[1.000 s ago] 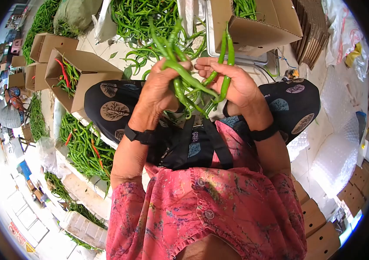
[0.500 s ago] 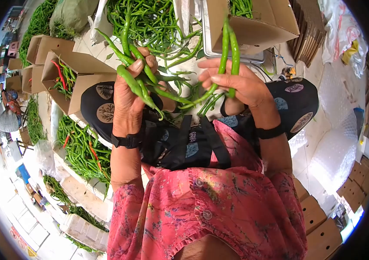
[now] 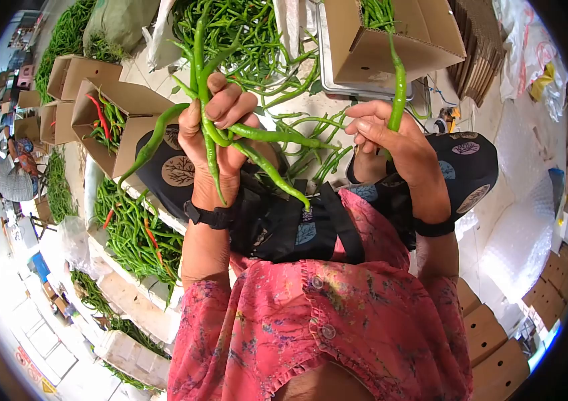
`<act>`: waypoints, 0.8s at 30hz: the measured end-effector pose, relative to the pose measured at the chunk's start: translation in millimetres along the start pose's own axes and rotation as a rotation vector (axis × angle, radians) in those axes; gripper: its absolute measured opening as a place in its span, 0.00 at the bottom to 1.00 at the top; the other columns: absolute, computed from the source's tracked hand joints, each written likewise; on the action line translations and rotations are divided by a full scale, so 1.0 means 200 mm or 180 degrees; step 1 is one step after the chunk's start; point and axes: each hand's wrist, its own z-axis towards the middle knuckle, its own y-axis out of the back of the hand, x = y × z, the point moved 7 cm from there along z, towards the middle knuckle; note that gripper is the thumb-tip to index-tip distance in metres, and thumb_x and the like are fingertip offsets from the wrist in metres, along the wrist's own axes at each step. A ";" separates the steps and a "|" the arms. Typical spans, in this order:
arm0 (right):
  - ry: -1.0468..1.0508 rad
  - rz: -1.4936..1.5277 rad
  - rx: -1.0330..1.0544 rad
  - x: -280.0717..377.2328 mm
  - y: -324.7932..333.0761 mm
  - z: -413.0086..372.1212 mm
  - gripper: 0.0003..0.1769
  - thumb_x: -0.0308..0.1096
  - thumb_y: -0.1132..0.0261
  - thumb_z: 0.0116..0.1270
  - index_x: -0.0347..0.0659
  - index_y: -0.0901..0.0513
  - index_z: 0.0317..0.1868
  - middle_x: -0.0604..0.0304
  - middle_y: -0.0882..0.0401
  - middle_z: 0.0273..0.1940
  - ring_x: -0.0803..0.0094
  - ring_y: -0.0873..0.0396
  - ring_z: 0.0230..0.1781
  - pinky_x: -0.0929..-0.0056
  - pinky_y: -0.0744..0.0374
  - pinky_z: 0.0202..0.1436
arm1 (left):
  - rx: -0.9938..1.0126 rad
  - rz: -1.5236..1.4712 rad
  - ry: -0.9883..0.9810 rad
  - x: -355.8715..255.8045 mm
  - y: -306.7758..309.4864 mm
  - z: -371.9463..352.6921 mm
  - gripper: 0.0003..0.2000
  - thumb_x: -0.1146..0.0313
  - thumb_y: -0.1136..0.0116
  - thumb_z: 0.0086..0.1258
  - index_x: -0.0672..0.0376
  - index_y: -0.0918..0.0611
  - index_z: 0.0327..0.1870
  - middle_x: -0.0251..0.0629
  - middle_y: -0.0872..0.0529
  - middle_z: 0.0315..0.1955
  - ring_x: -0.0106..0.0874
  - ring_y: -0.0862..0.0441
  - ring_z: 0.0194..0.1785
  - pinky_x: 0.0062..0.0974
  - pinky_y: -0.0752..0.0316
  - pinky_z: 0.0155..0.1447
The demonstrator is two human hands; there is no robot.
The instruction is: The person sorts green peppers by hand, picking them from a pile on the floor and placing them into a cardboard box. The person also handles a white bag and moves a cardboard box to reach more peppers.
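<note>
Right hand (image 3: 401,143) — 1 pepper (image 3: 399,90), previously 2.

Bubble wrap (image 3: 507,247) on floor, right; co-worker (image 3: 15,179) seated far left.

Kinda tight gap between my left hand (image 3: 220,123) and right hand (image 3: 401,144), since green peppers (image 3: 284,138) poke into it. Past the upright pepper (image 3: 399,87), a cardboard box (image 3: 381,59) blocks straight ahead.

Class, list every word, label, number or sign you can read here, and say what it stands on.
No words, labels or numbers are legible.
Red sign, lower left: too blurred.
Yellow triangular sign beside it: too small.
Red marks on white plastic, upper right: too blurred.
</note>
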 end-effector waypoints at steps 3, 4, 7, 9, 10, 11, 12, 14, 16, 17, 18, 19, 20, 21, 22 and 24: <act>0.0078 -0.0042 0.0187 0.11 -0.10 -0.01 0.21 0.40 0.38 0.70 0.31 0.23 0.55 0.55 0.18 0.47 0.76 0.22 0.46 0.78 0.27 0.48 | -0.0027 -0.0111 -0.0039 0.02 -0.01 0.00 0.17 0.66 0.38 0.65 0.61 0.25 0.51 0.24 0.28 0.28 0.20 0.34 0.32 0.22 0.35 0.35; 0.0074 -0.0047 0.0184 0.13 -0.12 0.00 0.21 0.40 0.38 0.70 0.31 0.23 0.55 0.55 0.18 0.47 0.76 0.22 0.46 0.78 0.27 0.48 | 0.0024 -0.0187 -0.0010 0.03 0.00 -0.01 0.16 0.66 0.38 0.65 0.61 0.25 0.51 0.24 0.28 0.28 0.20 0.34 0.32 0.22 0.35 0.35; 0.0202 -0.0079 0.0400 0.18 -0.20 0.01 0.22 0.39 0.38 0.69 0.32 0.23 0.56 0.53 0.18 0.49 0.72 0.21 0.49 0.75 0.26 0.56 | 0.0016 -0.0269 0.0023 0.05 0.01 -0.02 0.17 0.64 0.39 0.64 0.60 0.25 0.51 0.24 0.29 0.27 0.21 0.34 0.32 0.23 0.35 0.34; -0.0089 0.0298 0.0795 0.16 -0.27 0.02 0.24 0.40 0.38 0.69 0.32 0.25 0.58 0.52 0.19 0.51 0.68 0.23 0.56 0.71 0.29 0.63 | -0.0311 0.0319 -0.0009 0.07 0.02 -0.03 0.18 0.61 0.37 0.61 0.58 0.25 0.50 0.24 0.29 0.26 0.22 0.34 0.30 0.24 0.35 0.33; -0.0170 0.0446 0.1022 0.15 -0.31 0.03 0.30 0.42 0.37 0.68 0.32 0.30 0.64 0.51 0.24 0.59 0.68 0.27 0.61 0.70 0.31 0.65 | -0.0525 0.0697 -0.0007 0.08 0.01 -0.03 0.20 0.60 0.35 0.57 0.56 0.24 0.48 0.26 0.30 0.23 0.23 0.35 0.29 0.25 0.34 0.31; -0.0134 0.0441 0.1037 0.15 -0.32 0.04 0.30 0.42 0.37 0.68 0.32 0.30 0.64 0.51 0.24 0.59 0.68 0.27 0.61 0.70 0.31 0.65 | -0.0696 0.1167 0.0100 0.09 0.03 -0.04 0.20 0.60 0.34 0.56 0.59 0.23 0.46 0.30 0.26 0.24 0.24 0.31 0.29 0.27 0.30 0.33; -0.0102 0.0523 0.0995 0.15 -0.35 0.04 0.32 0.43 0.37 0.68 0.32 0.33 0.66 0.50 0.28 0.62 0.67 0.30 0.63 0.70 0.32 0.66 | -0.0806 0.1640 0.0383 0.10 0.02 -0.05 0.20 0.60 0.33 0.56 0.60 0.23 0.46 0.32 0.24 0.26 0.25 0.28 0.31 0.27 0.28 0.35; 0.0157 0.0737 0.1175 0.17 -0.39 0.06 0.39 0.41 0.38 0.70 0.32 0.44 0.74 0.52 0.39 0.70 0.69 0.37 0.69 0.69 0.35 0.69 | -0.1123 0.2515 0.0804 0.13 -0.01 -0.05 0.21 0.61 0.31 0.56 0.64 0.22 0.45 0.38 0.18 0.32 0.27 0.21 0.34 0.23 0.25 0.39; 0.0549 0.0906 0.1125 0.17 -0.42 0.07 0.39 0.37 0.39 0.72 0.32 0.49 0.75 0.55 0.37 0.68 0.70 0.37 0.68 0.71 0.38 0.70 | -0.1232 0.2977 0.0691 0.18 -0.05 0.00 0.16 0.67 0.33 0.58 0.64 0.21 0.45 0.37 0.17 0.34 0.27 0.20 0.35 0.22 0.24 0.41; 0.0777 0.0977 0.1198 0.20 -0.43 0.06 0.39 0.38 0.39 0.73 0.30 0.48 0.74 0.55 0.35 0.66 0.70 0.37 0.68 0.73 0.39 0.70 | -0.1362 0.3075 0.0694 0.19 -0.04 0.00 0.15 0.68 0.33 0.59 0.65 0.20 0.45 0.38 0.17 0.34 0.27 0.19 0.36 0.22 0.23 0.43; 0.0780 0.1102 0.1293 0.21 -0.44 0.06 0.39 0.38 0.40 0.74 0.30 0.50 0.75 0.55 0.38 0.68 0.70 0.41 0.71 0.71 0.42 0.73 | -0.1303 0.2982 0.0780 0.19 -0.02 0.01 0.15 0.71 0.35 0.60 0.65 0.20 0.47 0.37 0.17 0.36 0.26 0.19 0.40 0.24 0.22 0.47; 0.0821 0.1081 0.1273 0.20 -0.45 0.06 0.39 0.38 0.40 0.74 0.30 0.50 0.75 0.55 0.38 0.68 0.70 0.41 0.71 0.71 0.42 0.73 | -0.1199 0.2923 0.0764 0.21 -0.03 0.02 0.17 0.70 0.34 0.61 0.65 0.21 0.49 0.36 0.16 0.39 0.26 0.19 0.41 0.23 0.22 0.48; 0.0950 0.1038 0.0970 0.20 -0.43 0.08 0.40 0.40 0.40 0.74 0.30 0.51 0.75 0.54 0.39 0.69 0.69 0.43 0.72 0.71 0.44 0.74 | -0.1346 0.3005 0.0645 0.22 -0.03 0.02 0.17 0.69 0.33 0.62 0.65 0.21 0.50 0.36 0.16 0.40 0.25 0.19 0.42 0.24 0.22 0.48; 0.1078 0.0994 0.0672 0.21 -0.41 0.08 0.40 0.41 0.40 0.74 0.30 0.51 0.75 0.53 0.40 0.70 0.69 0.46 0.73 0.70 0.46 0.75 | -0.1494 0.3082 0.0518 0.25 -0.03 0.02 0.18 0.68 0.32 0.63 0.65 0.21 0.51 0.35 0.16 0.41 0.25 0.19 0.42 0.24 0.22 0.48; 0.0931 0.1272 0.0589 0.22 -0.41 0.08 0.41 0.47 0.43 0.75 0.30 0.50 0.75 0.52 0.42 0.71 0.69 0.49 0.75 0.70 0.50 0.76 | -0.1568 0.3488 0.0509 0.26 -0.04 0.03 0.21 0.66 0.31 0.63 0.63 0.21 0.55 0.35 0.16 0.43 0.24 0.19 0.44 0.23 0.23 0.50; 0.0766 0.1624 0.0333 0.18 -0.38 0.11 0.41 0.50 0.44 0.75 0.30 0.49 0.75 0.52 0.42 0.71 0.69 0.48 0.75 0.71 0.49 0.76 | -0.1311 0.4201 0.0795 0.28 -0.10 0.06 0.25 0.67 0.32 0.63 0.63 0.25 0.60 0.35 0.17 0.43 0.24 0.21 0.44 0.24 0.24 0.51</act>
